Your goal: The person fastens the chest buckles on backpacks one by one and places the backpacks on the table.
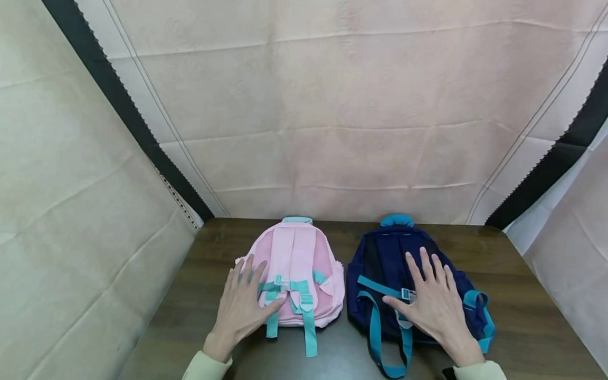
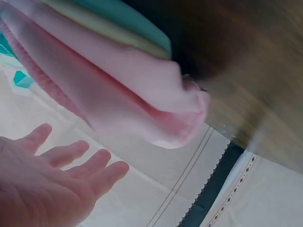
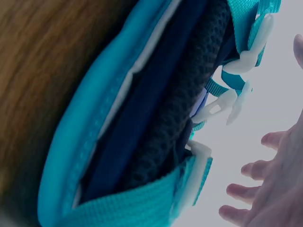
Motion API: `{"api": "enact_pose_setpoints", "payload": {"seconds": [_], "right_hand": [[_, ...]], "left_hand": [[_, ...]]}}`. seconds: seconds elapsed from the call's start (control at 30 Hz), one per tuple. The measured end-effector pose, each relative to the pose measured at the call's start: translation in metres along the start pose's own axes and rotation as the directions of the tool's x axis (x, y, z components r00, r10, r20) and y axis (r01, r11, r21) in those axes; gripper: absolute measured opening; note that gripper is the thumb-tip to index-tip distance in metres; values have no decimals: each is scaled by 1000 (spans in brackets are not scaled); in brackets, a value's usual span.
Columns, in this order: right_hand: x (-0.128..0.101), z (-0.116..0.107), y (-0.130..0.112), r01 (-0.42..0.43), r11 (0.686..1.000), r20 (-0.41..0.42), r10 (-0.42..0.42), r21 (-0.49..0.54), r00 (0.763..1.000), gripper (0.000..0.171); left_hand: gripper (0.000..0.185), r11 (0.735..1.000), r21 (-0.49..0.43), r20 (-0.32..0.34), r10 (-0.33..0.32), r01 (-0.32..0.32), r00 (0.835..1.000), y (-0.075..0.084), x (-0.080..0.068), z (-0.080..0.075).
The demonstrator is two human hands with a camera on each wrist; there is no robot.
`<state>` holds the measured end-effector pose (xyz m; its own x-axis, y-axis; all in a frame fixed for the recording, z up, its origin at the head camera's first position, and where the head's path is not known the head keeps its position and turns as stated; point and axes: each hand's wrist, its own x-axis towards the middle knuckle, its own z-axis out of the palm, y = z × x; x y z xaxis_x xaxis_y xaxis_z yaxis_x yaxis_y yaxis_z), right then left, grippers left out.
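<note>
Two backpacks lie strap-side up on a dark wooden table.
Left hand rests on the pink backpack, right hand on the navy backpack; fingers spread wide, gripping nothing.

In the head view both forearms run off the bottom edge. The left hand covers the lower left of the pink pack; the right hand hides part of the navy pack and its buckle. The table is cut at the bottom. The left wrist view is blurred, with the pink pack cropped at the upper left. In the right wrist view, the right hand is cropped at the lower right.
</note>
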<state>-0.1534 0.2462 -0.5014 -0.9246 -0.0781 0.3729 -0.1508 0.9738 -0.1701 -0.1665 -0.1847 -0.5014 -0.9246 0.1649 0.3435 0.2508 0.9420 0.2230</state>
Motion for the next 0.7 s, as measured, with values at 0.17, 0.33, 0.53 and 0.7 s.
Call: {"api": "enact_pose_setpoints", "payload": {"seconds": [0.17, 0.33, 0.53, 0.7], "right_hand": [[0, -4, 0, 14, 1000, -34, -13, 18, 999, 117], [-3, -9, 3, 40, 997, -88, -34, 71, 996, 104], [-6, -13, 8, 82, 979, -163, -52, 185, 985, 79], [-7, -16, 14, 134, 966, -166, -98, 219, 981, 65]], "left_hand": [[90, 996, -83, -63, 12, -17, 998, 13, 4, -1], [74, 982, -175, -122, 45, -66, 992, 39, 13, -2], [51, 945, -277, -167, 129, -172, 977, 72, 30, -2], [40, 924, -308, -172, 182, -228, 968, 96, 34, 7]]}}
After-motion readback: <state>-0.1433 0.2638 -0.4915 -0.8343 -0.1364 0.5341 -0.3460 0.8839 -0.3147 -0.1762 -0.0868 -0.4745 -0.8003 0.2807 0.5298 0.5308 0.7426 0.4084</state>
